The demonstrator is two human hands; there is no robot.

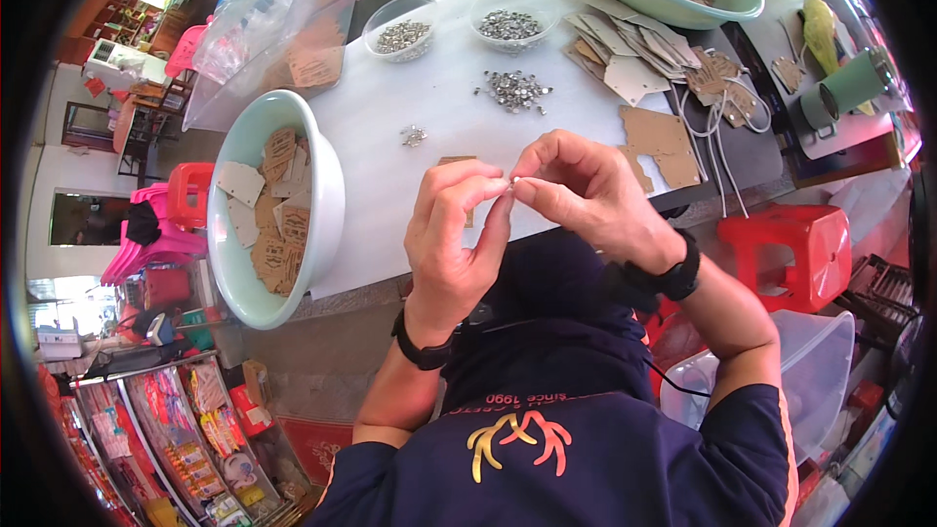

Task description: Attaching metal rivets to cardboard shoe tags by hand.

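My left hand (454,234) and my right hand (595,197) meet over the near edge of the white table surface (376,224). Thumb and fingers of both are pinched together around a tiny pale piece (514,181), too small to make out. Below them lies a small brown card (459,160), mostly hidden by my left hand. Just beyond my hands is a heap of small shiny metal pieces (514,91), with a smaller cluster of silvery bits (414,136) to its left.
Two clear bowls (366,39) (473,24) of metal pieces stand at the back. A green basin (330,195) of cards is on the left, another basin (673,12) at the far right. Stacked cards (634,78), brown cardboard (662,144) and white cords (720,171) lie right; a red stool (810,244) stands below.
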